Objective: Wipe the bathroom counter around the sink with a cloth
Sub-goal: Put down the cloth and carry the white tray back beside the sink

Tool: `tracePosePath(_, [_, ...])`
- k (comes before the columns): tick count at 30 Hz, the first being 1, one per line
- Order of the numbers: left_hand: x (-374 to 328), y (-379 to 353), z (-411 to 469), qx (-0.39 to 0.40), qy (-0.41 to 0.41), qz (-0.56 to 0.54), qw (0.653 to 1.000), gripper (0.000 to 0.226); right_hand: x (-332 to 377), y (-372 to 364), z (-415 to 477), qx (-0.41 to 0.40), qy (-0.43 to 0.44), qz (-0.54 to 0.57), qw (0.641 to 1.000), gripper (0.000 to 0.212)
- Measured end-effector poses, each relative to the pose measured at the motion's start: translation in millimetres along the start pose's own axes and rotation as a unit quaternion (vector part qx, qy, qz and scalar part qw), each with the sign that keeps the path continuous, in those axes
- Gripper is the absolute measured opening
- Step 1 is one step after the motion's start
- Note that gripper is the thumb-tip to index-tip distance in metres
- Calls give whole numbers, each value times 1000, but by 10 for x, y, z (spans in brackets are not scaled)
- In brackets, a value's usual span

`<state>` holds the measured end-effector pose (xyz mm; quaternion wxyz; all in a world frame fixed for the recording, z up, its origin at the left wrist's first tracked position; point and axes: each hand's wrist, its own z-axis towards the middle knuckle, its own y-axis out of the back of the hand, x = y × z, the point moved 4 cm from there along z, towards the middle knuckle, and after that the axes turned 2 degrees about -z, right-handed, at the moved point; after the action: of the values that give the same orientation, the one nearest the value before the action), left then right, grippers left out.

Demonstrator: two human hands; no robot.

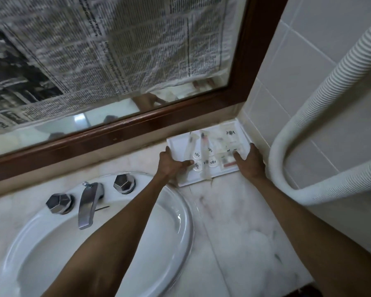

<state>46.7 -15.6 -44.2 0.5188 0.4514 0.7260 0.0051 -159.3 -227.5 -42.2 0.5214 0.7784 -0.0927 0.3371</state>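
At the far right corner of the pale marbled stone counter [234, 221], both hands grip a flat white rectangular plastic tray [180, 144]. The left hand [171, 165] clasps the tray's left edge, thumb laid over the rim onto the tray floor and fingers curled out of sight beneath. The right hand [250, 160] holds the right edge in the same way, fingers spread on top and the rest hidden under the rim. Whether the tray rests on the counter or is lifted just clear of it cannot be told. Both bare forearms reach forward nearly straight, the left one crossing above the right rim of the oval white ceramic sink [180, 221].

Small toiletries [206, 156] lie on the tray, blurred: round white caps with dark marks, slim clear tubes and a packet with a red stripe can just be made out. No cloth shows anywhere in view.

Behind the sink stand a chrome spout [88, 202] and two faceted chrome knobs [59, 203]. A dark brown wooden-framed mirror [253, 52] runs along the counter's back edge, its glass mostly covered by sheets of newspaper [94, 50]. A white ribbed hose [321, 91] loops down the tiled wall on the right, cut off by the frame edge.
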Motion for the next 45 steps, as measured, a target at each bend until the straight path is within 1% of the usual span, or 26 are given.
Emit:
tracePosePath(2, [-8,8,-108,25,3,48,999,116,-38,3,-98,-12,13,5,1000,91])
tracePosePath(4, [-4,-9,-207,53,8,85,995,118,-71,1,-184,-11,28,5,1000,105])
tracePosePath(7, [17,-72,-296,87,6,144,986,141,-151,-9,-252,-3,37,10,999,127])
tracePosePath(8, [14,-92,-320,91,5,159,983,147,-179,-21,-264,1,40,13,999,131])
tracePosePath(10, [13,-128,-346,92,6,174,981,150,-220,-56,-273,14,57,16,998,135])
tracePosePath(14, [36,-176,-355,59,-1,181,982,148,-267,-98,-235,6,82,50,995,129])
tracePosePath(19, [26,-243,-317,26,-15,168,985,140,-250,-89,-165,-41,95,89,991,117])
tracePosePath(22, [1,-269,-298,15,-17,158,987,138,-225,-79,-120,-58,92,92,990,112])
tracePosePath(31, [-61,-342,-302,12,-4,130,991,142,-171,-81,-38,-105,88,87,987,98])
tracePosePath(36, [-99,-352,-290,17,-4,132,991,142,-187,-88,-41,-110,82,79,987,96])
tracePosePath(41, [-132,-394,-298,19,-8,133,991,141,-162,-81,-101,-121,77,70,987,83])
tracePosePath(45, [-140,-383,-307,26,-13,146,989,142,-127,-110,-176,-117,87,55,988,82])
